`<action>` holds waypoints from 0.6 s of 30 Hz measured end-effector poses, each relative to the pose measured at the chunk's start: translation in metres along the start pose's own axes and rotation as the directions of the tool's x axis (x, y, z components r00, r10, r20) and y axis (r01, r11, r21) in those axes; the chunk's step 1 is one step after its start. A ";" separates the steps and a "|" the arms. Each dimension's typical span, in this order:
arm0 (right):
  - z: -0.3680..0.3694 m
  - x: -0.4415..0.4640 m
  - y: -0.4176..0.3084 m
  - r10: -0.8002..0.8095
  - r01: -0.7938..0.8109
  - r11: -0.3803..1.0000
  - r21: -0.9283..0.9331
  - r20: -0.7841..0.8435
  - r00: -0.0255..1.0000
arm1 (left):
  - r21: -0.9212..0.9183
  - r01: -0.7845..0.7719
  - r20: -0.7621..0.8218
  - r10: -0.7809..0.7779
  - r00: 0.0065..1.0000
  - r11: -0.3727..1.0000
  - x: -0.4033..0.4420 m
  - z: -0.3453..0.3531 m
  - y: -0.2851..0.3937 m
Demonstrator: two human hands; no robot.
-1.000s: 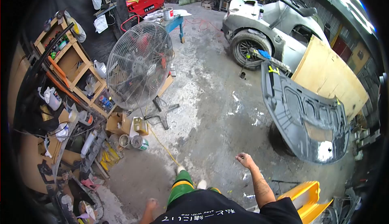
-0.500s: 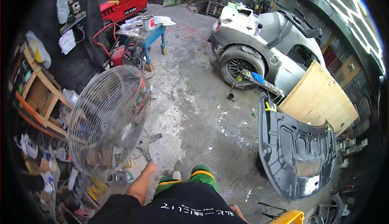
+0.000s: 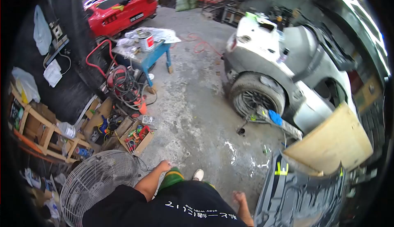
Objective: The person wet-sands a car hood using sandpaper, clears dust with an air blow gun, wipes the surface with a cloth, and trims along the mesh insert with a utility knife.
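Note:
My left hand hangs in front of my body, its fingers loosely curled, with nothing visible in it. The large round metal fan stands at my left, partly hidden by my sleeve. My right hand hangs at my other side, fingers curled in and seemingly bare. Nearest to it lies a dark car hood with yellow tape at its corners. Neither hand touches these things.
A cardboard box of tools sits on the floor ahead left, near a blue workbench carrying a paint can. On the right are a stripped car body and a plywood sheet. A red car stands behind.
My view has moved forward. The fan has dropped lower and left, revealing the tool box; the bench and car body look nearer. My right hand has swung forward into fuller view.

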State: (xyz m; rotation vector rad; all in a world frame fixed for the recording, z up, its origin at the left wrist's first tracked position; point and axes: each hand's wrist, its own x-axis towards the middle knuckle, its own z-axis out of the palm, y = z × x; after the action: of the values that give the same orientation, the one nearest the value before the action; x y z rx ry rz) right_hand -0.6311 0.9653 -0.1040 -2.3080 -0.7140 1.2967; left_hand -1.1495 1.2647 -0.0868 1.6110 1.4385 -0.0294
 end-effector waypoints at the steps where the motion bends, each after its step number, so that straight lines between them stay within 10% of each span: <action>1: -0.026 0.027 -0.057 -0.015 0.020 0.978 0.210 -0.023 1.000 | -0.049 0.034 0.048 -0.031 0.998 0.998 0.002 -0.013 0.008; 6: -0.122 0.187 -0.264 -0.165 0.184 0.946 0.266 -0.092 0.982 | 0.005 0.129 -0.192 -0.126 0.973 0.992 0.063 -0.055 -0.033; 8: -0.131 0.234 -0.329 -0.205 0.221 0.952 0.210 -0.096 0.974 | 0.253 -0.016 -0.073 0.035 0.997 0.967 0.085 -0.078 -0.052; 10: -0.132 0.277 -0.363 -0.186 0.212 0.947 0.240 -0.125 0.975 | 0.734 -0.367 0.394 0.081 0.915 0.572 0.124 -0.099 -0.066; 16: -0.055 0.340 -0.402 0.031 -0.068 0.978 0.196 0.186 0.982 | 0.526 -0.019 0.425 -0.244 0.872 0.850 0.260 -0.219 -0.036; 18: -0.030 0.322 -0.441 0.004 -0.035 0.995 0.090 0.321 0.947 | 0.585 -0.129 0.388 -0.136 0.912 0.801 0.334 -0.264 -0.032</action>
State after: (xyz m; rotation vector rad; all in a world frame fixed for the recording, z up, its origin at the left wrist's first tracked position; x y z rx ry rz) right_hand -0.5678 1.5063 -0.0535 -2.0556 -0.7137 1.7015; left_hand -1.2131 1.6822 -0.1491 1.9505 1.1435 -0.8684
